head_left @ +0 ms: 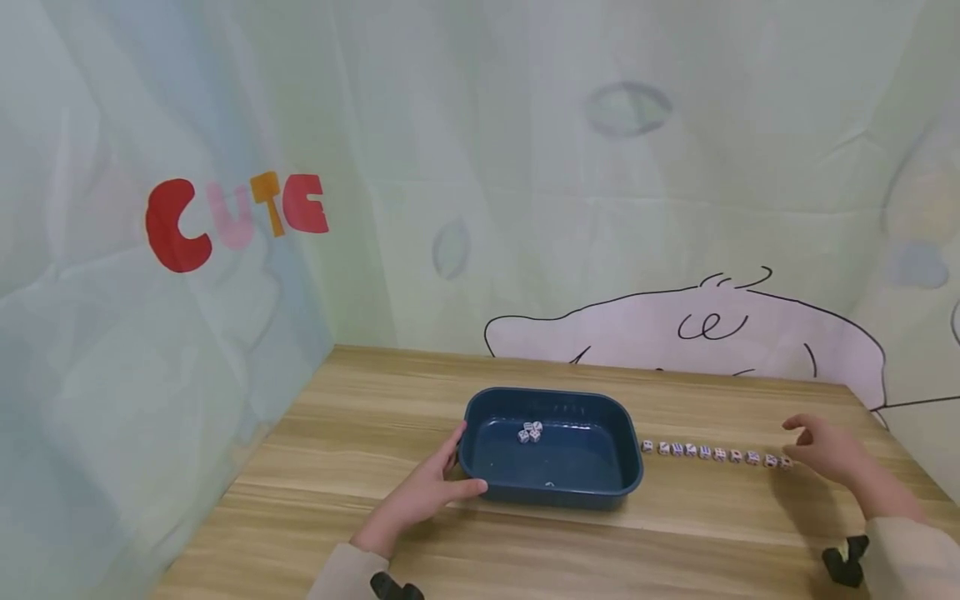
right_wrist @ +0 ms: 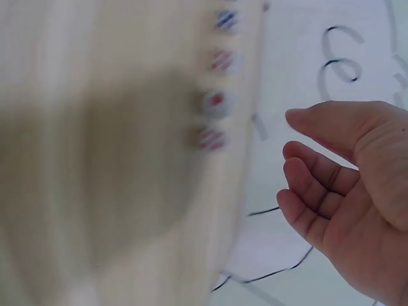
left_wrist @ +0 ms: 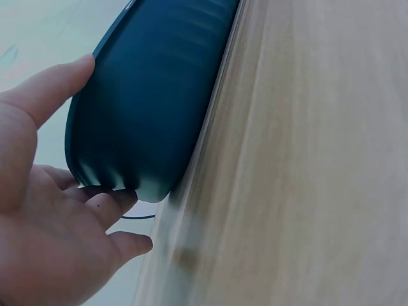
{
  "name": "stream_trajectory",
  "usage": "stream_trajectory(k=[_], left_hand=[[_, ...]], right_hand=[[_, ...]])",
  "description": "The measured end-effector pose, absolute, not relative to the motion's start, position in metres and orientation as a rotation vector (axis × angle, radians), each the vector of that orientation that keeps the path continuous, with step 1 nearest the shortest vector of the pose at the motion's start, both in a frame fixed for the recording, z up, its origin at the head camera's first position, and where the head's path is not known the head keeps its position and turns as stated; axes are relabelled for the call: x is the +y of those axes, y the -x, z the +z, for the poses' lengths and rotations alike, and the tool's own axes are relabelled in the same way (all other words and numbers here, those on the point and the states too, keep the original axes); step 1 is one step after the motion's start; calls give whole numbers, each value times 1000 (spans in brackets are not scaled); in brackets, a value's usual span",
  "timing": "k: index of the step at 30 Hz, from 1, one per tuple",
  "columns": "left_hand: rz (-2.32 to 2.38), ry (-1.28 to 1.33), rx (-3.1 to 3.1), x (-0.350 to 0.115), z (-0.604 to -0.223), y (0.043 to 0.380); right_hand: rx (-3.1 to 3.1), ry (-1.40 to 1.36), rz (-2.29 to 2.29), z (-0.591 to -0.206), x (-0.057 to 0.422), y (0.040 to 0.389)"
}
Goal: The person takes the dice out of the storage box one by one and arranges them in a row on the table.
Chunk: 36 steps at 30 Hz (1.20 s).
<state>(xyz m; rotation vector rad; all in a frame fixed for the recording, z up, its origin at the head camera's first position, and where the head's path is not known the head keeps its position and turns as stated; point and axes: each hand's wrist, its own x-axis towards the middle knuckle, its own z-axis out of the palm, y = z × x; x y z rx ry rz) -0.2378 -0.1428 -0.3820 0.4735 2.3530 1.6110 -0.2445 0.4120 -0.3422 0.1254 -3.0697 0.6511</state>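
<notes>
Head view, left grip (head_left: 427,492) holding tray edge (head_left: 555,497), right grip (head_left: 827,450) loose beside 10-dice row (head_left: 705,452)

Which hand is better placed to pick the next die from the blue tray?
Probably the right hand: it looks empty, near the right end of the row of dice. The left hand is nearer the clustered dice, but holds the blue tray.

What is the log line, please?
left grip: holds blue rectangular tray; right grip: empty, near white cubic dice row; in tray: dice cluster
</notes>
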Motion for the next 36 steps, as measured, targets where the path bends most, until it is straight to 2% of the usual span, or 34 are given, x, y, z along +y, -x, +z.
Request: stream_trajectory(k=[9,18,36], left_hand=[[1613,-488,2352,-142,-384,238],[1604,-495,2343,-140,-384,237],[1576,-472,2382,-142,-380,237]], right_hand=[[-2993,-225,635,-305,364,248],[-2901,-379,730,-289,295,256],[-2894,-681,1017,-317,141,292]])
